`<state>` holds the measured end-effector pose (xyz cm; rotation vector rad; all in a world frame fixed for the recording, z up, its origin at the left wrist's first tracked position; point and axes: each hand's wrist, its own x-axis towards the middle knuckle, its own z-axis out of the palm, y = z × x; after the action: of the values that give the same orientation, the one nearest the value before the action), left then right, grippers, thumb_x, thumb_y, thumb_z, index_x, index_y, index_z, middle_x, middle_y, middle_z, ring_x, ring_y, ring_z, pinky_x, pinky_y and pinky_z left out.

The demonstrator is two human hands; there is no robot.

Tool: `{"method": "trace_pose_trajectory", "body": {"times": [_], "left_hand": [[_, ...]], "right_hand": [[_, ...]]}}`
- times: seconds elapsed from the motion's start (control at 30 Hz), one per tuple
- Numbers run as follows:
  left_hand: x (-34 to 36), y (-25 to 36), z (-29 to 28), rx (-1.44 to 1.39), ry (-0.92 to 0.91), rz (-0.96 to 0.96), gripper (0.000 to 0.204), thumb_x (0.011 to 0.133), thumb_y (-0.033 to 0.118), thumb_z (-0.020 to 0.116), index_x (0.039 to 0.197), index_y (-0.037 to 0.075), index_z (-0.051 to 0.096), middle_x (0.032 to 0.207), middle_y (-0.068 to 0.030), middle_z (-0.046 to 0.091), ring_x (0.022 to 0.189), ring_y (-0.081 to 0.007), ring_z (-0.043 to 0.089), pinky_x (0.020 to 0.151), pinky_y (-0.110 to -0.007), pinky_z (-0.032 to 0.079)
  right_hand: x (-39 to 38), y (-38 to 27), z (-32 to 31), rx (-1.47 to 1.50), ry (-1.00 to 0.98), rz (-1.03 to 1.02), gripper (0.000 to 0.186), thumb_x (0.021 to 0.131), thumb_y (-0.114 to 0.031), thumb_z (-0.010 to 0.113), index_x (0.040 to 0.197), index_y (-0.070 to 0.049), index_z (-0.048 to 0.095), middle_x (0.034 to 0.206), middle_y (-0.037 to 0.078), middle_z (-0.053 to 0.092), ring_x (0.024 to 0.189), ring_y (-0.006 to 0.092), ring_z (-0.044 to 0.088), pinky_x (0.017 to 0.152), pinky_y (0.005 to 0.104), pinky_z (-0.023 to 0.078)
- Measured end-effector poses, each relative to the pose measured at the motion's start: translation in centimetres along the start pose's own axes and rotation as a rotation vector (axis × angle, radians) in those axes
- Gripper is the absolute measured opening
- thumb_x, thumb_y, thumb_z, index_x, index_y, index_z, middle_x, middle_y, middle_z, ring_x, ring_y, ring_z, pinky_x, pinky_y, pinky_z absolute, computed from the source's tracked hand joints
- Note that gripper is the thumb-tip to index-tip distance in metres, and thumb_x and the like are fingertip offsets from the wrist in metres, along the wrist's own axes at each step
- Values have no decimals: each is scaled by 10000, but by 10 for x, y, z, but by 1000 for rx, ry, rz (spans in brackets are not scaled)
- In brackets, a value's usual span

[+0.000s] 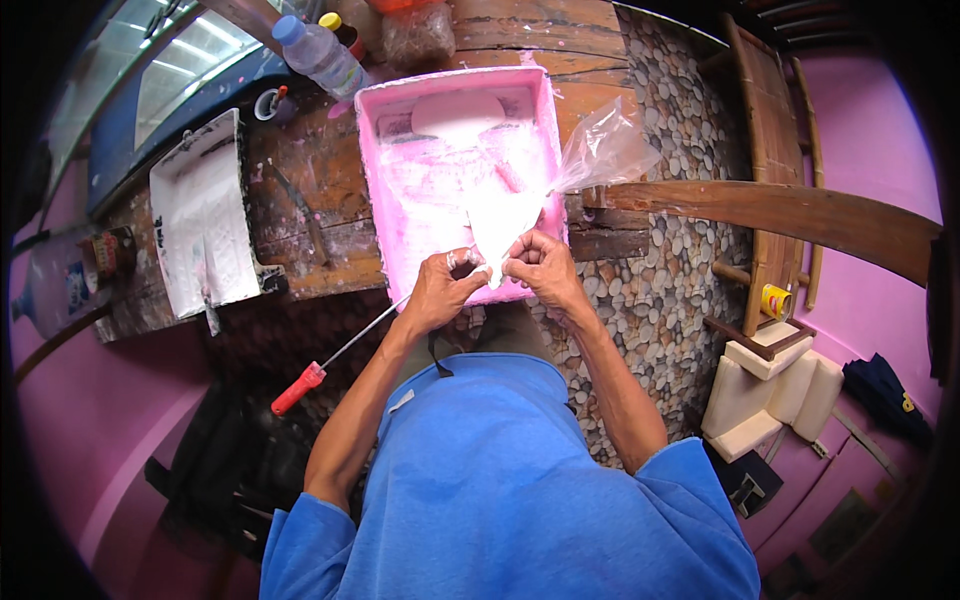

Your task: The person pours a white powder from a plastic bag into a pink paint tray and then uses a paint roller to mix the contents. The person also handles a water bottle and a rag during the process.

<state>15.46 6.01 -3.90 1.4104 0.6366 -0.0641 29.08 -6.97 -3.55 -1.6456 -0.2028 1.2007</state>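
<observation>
My left hand (450,285) and my right hand (540,270) pinch the narrow bottom tip of a clear plastic bag filled with white substance (495,225), held over the pink paint tray (399,220). The bag's loose, crumpled top (605,150) hangs past the tray's right side. White residue marks my fingers. A tool with a red handle (297,390) and a long metal rod slants out past the tray's lower left edge; its far end is partly hidden by my hand and the bag.
A wooden worktable (300,225) holds a white tray (195,235), water bottle (320,65) and cup (268,103). A wooden beam (760,205) juts right. A bamboo bench (765,150), cream blocks (750,395) and yellow can (776,300) stand right.
</observation>
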Motion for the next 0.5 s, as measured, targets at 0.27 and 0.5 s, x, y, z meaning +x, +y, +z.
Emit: {"method": "trace_pose_trajectory", "body": {"times": [0.27, 0.5], "left_hand": [[1, -3, 2, 11, 10, 13, 120, 878, 110, 603, 888, -5, 637, 781, -33, 638, 710, -79, 546, 639, -260, 465], [1, -1, 2, -10, 8, 35, 113, 881, 117, 604, 869, 6, 622, 766, -18, 620, 703, -70, 531, 642, -255, 456]], "right_hand": [[3, 1, 0, -36, -10, 55, 158, 714, -54, 648, 842, -17, 562, 697, 69, 649, 579, 72, 539, 525, 210, 403], [4, -9, -3, -122, -47, 73, 176, 707, -48, 644, 849, -21, 544, 681, 75, 638, 594, 93, 550, 543, 231, 423]]}}
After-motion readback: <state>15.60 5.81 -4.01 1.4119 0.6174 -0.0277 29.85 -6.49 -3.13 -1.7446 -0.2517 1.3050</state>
